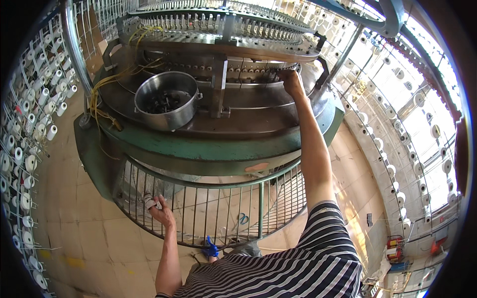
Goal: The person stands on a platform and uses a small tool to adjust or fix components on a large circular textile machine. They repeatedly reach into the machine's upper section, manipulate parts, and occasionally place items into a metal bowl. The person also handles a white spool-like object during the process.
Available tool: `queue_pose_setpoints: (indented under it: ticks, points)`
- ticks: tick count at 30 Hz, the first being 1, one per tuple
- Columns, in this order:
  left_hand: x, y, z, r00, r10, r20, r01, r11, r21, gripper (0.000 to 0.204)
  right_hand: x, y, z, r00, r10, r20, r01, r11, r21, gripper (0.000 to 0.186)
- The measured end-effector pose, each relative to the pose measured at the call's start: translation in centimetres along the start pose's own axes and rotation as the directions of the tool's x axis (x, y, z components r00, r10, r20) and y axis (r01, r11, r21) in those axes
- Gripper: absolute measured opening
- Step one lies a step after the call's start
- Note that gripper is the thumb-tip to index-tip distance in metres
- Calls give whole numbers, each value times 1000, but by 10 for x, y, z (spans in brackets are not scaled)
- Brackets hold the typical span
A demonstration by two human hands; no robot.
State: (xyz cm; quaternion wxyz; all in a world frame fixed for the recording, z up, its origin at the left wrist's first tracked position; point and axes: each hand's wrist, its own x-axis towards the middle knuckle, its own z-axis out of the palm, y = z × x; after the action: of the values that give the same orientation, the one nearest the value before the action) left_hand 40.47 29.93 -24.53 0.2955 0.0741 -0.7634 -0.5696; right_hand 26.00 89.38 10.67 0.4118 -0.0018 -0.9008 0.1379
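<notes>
My left hand [162, 212] is closed on a crumpled light rag [150, 201], down by the green railing. My right hand [291, 79] reaches up to the row of small fittings [248, 71] at the right of a large round metal knitting machine [258, 124]; its fingers are curled there, and what they hold is too small to make out. A steel pot [174, 119] with dark metal pieces [164, 103] inside sits on the machine's rim, left of the upright bracket [219, 87].
The green barred railing [261, 208] curves below the machine, with blue scissors [243, 218] on the tiled floor behind it. Yellow cables [102, 84] hang at the left. Racks of white cones [30, 164] line both sides. Red equipment [395, 248] is at the lower right.
</notes>
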Motion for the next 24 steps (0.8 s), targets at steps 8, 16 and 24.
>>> queue_pose_setpoints:
  ticks: [8,16,24]
  points:
    - [-4,9,-10,996,-41,74,37,998,44,48,0,-5,0,982,159,107,-147,983,-107,16]
    - [-7,32,-38,996,15,85,-35,973,230,52,-9,-20,-17,990,-70,121,91,980,-180,18]
    - [-24,10,-83,995,-29,90,19,994,112,49,0,-46,-25,984,-29,-175,2,989,-151,22]
